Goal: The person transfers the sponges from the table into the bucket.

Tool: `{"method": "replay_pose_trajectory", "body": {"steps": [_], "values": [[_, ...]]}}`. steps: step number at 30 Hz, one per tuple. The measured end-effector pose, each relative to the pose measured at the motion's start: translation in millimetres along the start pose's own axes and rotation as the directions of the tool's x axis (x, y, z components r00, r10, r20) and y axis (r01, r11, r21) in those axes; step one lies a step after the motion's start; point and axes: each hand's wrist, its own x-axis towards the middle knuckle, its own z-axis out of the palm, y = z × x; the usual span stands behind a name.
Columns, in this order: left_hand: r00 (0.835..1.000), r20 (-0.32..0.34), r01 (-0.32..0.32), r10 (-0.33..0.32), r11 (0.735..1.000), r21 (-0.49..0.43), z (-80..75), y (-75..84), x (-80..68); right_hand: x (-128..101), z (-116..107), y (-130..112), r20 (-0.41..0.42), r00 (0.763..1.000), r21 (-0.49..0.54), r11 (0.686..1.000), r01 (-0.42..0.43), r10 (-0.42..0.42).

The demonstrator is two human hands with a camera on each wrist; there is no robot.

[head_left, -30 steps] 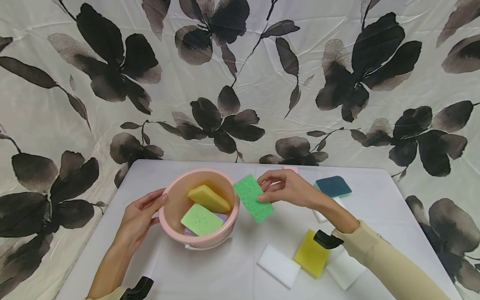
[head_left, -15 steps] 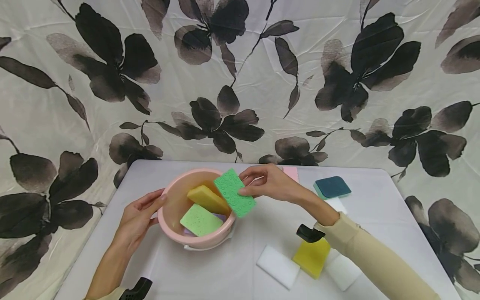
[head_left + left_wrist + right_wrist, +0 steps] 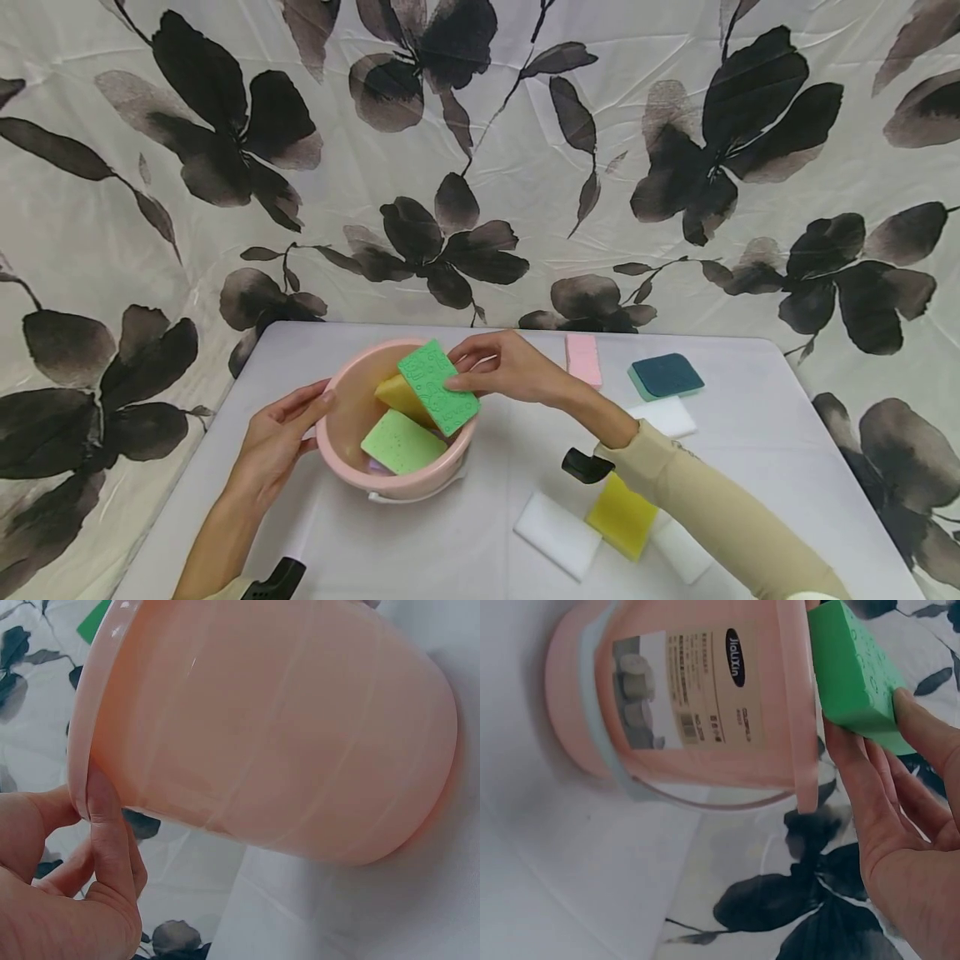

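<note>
Right hand (image 3: pixel 501 369), in the head view, pinches one embossed green sponge (image 3: pixel 437 387) between thumb and curled fingertips at the centre of the frame, holding it over the right half of the pink bucket (image 3: pixel 341 450). This sponge is tilted, its long axis running from upper left to lower right, its lower end dipping inside the rim. Two more sponges lie in the bucket: one yellow sponge (image 3: pixel 396 395) leaning against the far wall and one light green sponge (image 3: pixel 402 442) nearer the front. Left hand (image 3: pixel 279 435) comes in from the lower left with fingers nearly straight, fingertips resting on the bucket's left rim. On the white tabletop (image 3: pixel 450 542), right of centre, lie one pink sponge (image 3: pixel 582 360), one teal sponge (image 3: pixel 666 376), one yellow sponge partly under the sleeve (image 3: pixel 619 518) and three white sponges (image 3: pixel 557 533). The right forearm stretches diagonally from the lower right.

Seen from the left wrist, the fingertips (image 3: pixel 101 802) press against the bucket's rim at the left edge.

From the right wrist camera, extended fingers (image 3: pixel 870 776) back the green sponge at the upper right, beside the labelled bucket wall.
</note>
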Motion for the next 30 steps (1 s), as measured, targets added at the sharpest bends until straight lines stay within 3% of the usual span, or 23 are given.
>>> {"method": "replay_pose_trajectory", "body": {"steps": [8,16,23,30], "values": [[1.000,-0.001,0.029,-0.029,1.000,-0.008,0.8,-0.8,1.9,13.7,13.9,-1.5,0.006,0.999,-0.146,0.989,0.034,-0.033],[1.000,0.008,0.016,-0.016,0.999,-0.029,-0.2,0.0,2.0,29.2,31.2,-2.0,0.073,0.997,-0.210,0.976,0.053,-0.038],[1.000,0.008,0.011,-0.010,0.999,-0.043,-0.1,0.4,2.1,42.7,49.4,-6.4,0.111,0.994,-0.336,0.941,0.049,-0.012],[1.000,0.006,0.017,-0.017,1.000,-0.025,-0.1,0.5,2.7,53.7,63.6,-4.7,0.189,0.981,-0.419,0.899,0.125,-0.049]]}}
